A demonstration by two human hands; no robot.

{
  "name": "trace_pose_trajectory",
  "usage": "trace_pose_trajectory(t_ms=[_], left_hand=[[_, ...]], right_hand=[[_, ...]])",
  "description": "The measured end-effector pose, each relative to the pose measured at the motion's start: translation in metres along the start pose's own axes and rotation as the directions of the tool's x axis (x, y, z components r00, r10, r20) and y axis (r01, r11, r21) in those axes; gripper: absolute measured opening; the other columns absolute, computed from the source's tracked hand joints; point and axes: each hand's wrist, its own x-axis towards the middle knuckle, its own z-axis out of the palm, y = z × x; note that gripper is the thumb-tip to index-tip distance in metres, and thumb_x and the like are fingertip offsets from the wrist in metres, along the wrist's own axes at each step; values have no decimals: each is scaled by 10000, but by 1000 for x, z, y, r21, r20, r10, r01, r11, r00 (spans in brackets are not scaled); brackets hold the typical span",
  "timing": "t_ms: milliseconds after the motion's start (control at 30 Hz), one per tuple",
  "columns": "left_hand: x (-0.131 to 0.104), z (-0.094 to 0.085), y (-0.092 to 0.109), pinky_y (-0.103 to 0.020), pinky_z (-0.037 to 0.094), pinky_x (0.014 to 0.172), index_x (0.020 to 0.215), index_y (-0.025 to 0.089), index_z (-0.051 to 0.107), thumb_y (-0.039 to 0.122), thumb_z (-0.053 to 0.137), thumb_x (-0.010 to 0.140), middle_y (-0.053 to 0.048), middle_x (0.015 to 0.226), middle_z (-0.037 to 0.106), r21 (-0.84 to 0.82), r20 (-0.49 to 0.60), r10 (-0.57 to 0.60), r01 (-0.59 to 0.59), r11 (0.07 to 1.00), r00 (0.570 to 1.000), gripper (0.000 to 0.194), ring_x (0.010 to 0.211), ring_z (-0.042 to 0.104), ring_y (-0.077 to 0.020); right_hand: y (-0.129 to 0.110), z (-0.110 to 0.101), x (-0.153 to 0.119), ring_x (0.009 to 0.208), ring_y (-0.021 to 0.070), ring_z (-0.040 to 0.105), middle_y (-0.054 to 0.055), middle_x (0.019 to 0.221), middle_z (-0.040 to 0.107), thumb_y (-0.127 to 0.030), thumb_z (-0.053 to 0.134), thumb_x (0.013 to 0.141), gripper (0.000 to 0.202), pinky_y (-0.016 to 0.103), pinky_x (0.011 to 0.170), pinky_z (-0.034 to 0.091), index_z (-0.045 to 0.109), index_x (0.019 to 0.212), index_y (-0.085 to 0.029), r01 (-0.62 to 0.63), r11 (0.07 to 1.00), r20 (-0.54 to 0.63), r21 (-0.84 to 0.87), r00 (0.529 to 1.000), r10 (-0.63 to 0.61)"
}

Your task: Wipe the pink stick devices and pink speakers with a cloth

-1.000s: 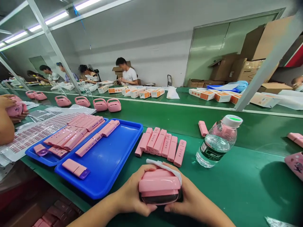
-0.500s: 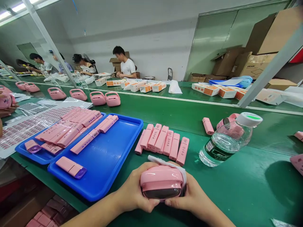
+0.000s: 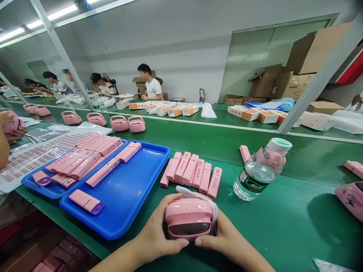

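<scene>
Between both palms, low in the middle of the head view, is a glossy pink portable speaker (image 3: 189, 211) with a dark panel facing me. My left hand (image 3: 160, 230) wraps its left side, thumb along the lower edge. Around the right side closes my right hand (image 3: 219, 236), which also presses a white cloth (image 3: 194, 194) against the back and right of the speaker. The fingertips behind it are hidden. Just beyond lies a row of several pink microphones (image 3: 190, 170), some stacked on others.
Two blue trays (image 3: 133, 200) at left hold pink microphones, some with purple heads. A water bottle (image 3: 256, 173) stands right of my hands. More pink speakers (image 3: 136, 124) line the bench at back left. Another person's hand (image 3: 17, 133) holds one at far left. Orange-white boxes (image 3: 177, 110) lie beyond.
The head view has shifted slightly, so the bottle appears further left. Both hands keep their hold on the speaker and cloth, with little visible change in grip.
</scene>
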Motion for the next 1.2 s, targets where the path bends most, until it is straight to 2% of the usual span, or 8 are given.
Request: trace_pose_trajectory(t_ms=[133,233,433,600,867,1067,1200], left_hand=[[2,5,5,-340,442,965,1238,309,381,183,728,630,-25,1279,488,-54,-8,-10,10,999,1000,711,1142,516,-225],[5,7,6,-309,468,927,1206,318,411,180,724,639,-6,1255,513,-95,-16,1,-3,995,1000,662,1109,540,-208],[6,7,6,-324,441,956,1183,302,432,159,743,579,2,1230,548,12,-63,17,-17,1000,998,694,1110,540,-219],[10,3,13,-341,471,913,1183,270,424,172,727,597,-21,1180,588,15,-22,-26,26,1000,999,667,1059,568,-227],[6,1,7,-399,431,974,1246,258,351,208,722,634,-69,1257,492,45,17,9,-9,999,1000,717,1138,510,-254],[3,0,7,-408,439,969,1252,259,323,194,712,634,-70,1240,481,47,32,-25,24,999,999,734,1120,517,-250],[2,-2,10,-412,431,982,1267,247,312,245,677,689,-84,1267,456,-11,56,0,1,1000,998,683,1152,496,-260]], right_hand=[[-5,4,1,1214,247,466,84,1355,471,-216,812,626,775,373,1001,367,400,1282,-250,22,999,-50,33,999,-20],[-9,8,0,1193,233,487,65,1314,519,-189,824,598,778,351,988,382,425,1263,-252,6,997,-88,72,996,0],[-15,12,3,1134,272,541,83,1257,576,-203,839,562,773,374,955,424,488,1251,-222,11,996,-136,91,991,2],[-19,13,5,1126,304,549,117,1235,593,-241,818,605,767,415,927,451,459,1280,-192,-18,998,-118,59,993,25],[-9,17,0,1244,278,438,104,1396,432,-274,762,686,753,416,1038,339,388,1339,-241,123,983,-117,-133,983,-139],[-8,17,-3,1298,261,369,99,1434,374,-257,748,712,770,417,1068,292,336,1363,-259,131,988,-81,-85,987,-138],[-9,16,-4,1305,262,358,116,1465,315,-312,742,719,830,411,1066,294,269,1398,-252,112,993,-50,-49,992,-114]])
